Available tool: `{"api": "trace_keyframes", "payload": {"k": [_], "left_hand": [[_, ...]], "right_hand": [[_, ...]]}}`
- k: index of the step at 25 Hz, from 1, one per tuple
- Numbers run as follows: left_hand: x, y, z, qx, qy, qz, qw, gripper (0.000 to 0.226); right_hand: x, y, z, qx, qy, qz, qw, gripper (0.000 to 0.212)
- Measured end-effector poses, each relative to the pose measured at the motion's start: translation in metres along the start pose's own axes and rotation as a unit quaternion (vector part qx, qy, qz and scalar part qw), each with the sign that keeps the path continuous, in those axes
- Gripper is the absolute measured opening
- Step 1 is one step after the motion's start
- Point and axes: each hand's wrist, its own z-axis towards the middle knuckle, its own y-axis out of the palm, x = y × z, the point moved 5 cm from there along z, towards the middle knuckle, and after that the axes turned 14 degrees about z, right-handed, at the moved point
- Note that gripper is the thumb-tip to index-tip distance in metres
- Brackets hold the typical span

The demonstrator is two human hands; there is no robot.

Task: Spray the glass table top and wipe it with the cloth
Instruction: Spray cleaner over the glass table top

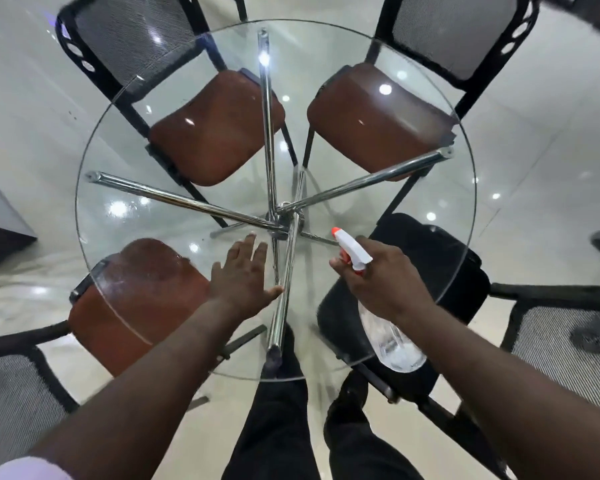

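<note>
A round glass table top (388,46) on chrome legs (187,202) fills the middle of the view. My right hand (385,282) grips a clear spray bottle (395,344) with a white and orange nozzle (349,245), held over the near right part of the glass and pointing toward the centre. My left hand (243,275) lies flat with straight fingers on the near middle of the glass, holding nothing. No cloth is in view.
Three brown-seated chairs with black mesh backs (215,129) (378,119) (136,299) and a black chair (430,271) stand around and partly under the table. My dark trouser legs (284,410) are at the near edge. The floor is glossy white tile (551,168).
</note>
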Motion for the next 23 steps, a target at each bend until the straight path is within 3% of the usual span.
{"api": "trace_keyframes", "payload": {"k": [8, 12, 18, 23], "left_hand": [[-0.063, 0.009, 0.037, -0.025, -0.003, -0.008, 1.000, 0.106], [-0.062, 0.007, 0.037, -0.015, 0.003, -0.025, 1.000, 0.110], [0.014, -0.013, 0.020, -0.021, 0.103, -0.035, 0.994, 0.106], [0.116, -0.032, 0.017, 0.002, 0.190, -0.009, 0.982, 0.100]], "right_hand": [[-0.072, 0.057, 0.101, -0.042, -0.036, -0.074, 0.996, 0.028], [-0.087, 0.069, 0.112, -0.050, -0.049, -0.038, 0.997, 0.025], [-0.037, 0.006, 0.059, 0.090, 0.032, 0.048, 0.994, 0.020], [0.044, -0.067, 0.004, 0.178, 0.102, 0.032, 0.978, 0.021]]}}
